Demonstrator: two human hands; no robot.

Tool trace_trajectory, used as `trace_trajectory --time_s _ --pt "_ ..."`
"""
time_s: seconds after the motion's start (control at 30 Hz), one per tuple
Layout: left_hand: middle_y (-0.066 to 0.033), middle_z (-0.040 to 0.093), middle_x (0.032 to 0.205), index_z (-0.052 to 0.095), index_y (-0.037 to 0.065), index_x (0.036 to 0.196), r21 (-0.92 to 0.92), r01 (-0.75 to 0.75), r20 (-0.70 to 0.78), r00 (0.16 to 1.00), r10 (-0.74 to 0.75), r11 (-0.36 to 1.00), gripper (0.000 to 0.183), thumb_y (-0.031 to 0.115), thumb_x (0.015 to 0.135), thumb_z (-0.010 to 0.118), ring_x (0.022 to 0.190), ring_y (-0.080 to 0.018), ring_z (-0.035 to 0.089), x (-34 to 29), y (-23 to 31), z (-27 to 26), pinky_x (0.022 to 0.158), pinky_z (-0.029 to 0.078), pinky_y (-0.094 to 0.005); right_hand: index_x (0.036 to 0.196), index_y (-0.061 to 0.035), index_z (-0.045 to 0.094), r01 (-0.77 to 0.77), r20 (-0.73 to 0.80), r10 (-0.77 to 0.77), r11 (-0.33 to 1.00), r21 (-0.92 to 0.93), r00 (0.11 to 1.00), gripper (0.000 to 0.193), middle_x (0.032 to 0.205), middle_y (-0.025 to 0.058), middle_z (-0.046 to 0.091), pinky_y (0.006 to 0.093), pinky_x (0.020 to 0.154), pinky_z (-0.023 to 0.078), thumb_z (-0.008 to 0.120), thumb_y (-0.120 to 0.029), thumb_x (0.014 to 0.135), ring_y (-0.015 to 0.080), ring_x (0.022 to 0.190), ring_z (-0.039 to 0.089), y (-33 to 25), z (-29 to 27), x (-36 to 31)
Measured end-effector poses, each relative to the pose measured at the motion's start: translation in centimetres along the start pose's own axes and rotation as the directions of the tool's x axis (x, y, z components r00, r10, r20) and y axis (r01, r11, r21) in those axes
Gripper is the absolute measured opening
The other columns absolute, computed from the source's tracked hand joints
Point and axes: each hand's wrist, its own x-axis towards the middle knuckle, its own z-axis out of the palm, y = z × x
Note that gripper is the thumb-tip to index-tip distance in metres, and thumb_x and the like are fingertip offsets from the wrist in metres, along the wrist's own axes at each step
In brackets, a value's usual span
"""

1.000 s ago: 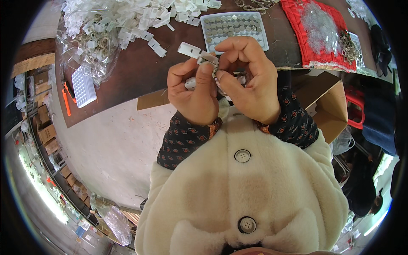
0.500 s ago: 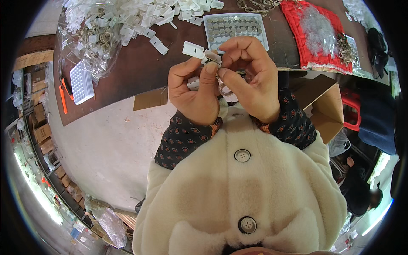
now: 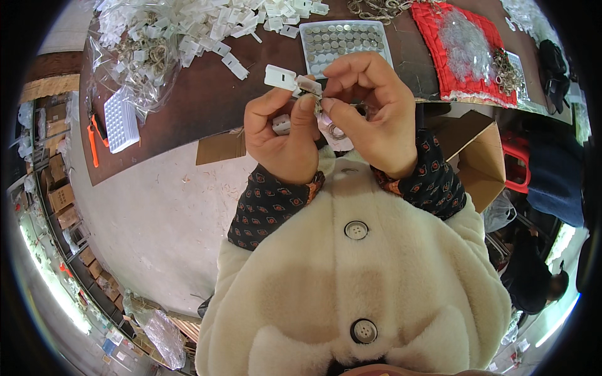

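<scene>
My left hand [image 3: 285,141] is closed around a small white plastic case [image 3: 279,77], its lid-like half sticking out to the left past the fingertips. A second white plastic piece [image 3: 281,125] shows in the curl of its fingers. My right hand [image 3: 382,119] pinches thumb against forefinger right at the case's near end; what lies between those tips is too small to name. Below the right thumb hangs a metal ring [image 3: 337,131], partly hidden by the hand. Behind the hands, a white tray [image 3: 303,44] of round silver cells stands on the brown table [image 3: 188,119].
A heap of white plastic cases [image 3: 219,25] lies at the back left beside a clear bag [image 3: 135,69]. Orange-handled pliers [image 3: 95,141] and a stack of white dimpled trays [image 3: 121,123] sit far left. Red cloth [image 3: 433,56] bears clear plastic bits. An open carton [image 3: 480,150] stands right.
Both hands have shifted slightly; the left hand with the case has moved a little left. The case's two halves look more tilted. More of the metal ring shows under the right thumb.
</scene>
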Motion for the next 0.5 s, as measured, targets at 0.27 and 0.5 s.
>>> trace_trajectory --time_s 0.27,0.5 --pt "-0.02 0.066 0.108 0.05 0.004 0.113 0.079 -0.109 0.018 0.994 0.107 0.991 0.027 -0.004 0.091 0.064 0.09 -0.0179 0.066 -0.18 -0.59 -0.3 0.072 0.056 -0.0269 0.109 -0.0005 0.056 0.061 -0.028 -0.063 0.997 -0.041 0.998 0.032 0.088 0.0037 0.066 0.0237 0.068 0.051 0.062 0.005 0.079 0.0079 0.076 0.062 0.19 0.2 0.09" --pt "-0.0175 0.065 0.109 0.049 0.003 0.109 0.035 -0.206 0.122 0.972 0.201 0.978 0.028 -0.005 0.088 0.067 0.087 -0.0136 0.063 0.28 -0.55 -0.26 0.075 0.052 -0.0255 0.113 -0.001 0.055 0.035 0.042 -0.033 0.999 -0.03 0.999 0.036 0.091 0.0033 0.06 0.022 0.076 0.047 0.062 0.009 0.08 0.0079 0.083 0.058 -0.61 -0.6 0.29"
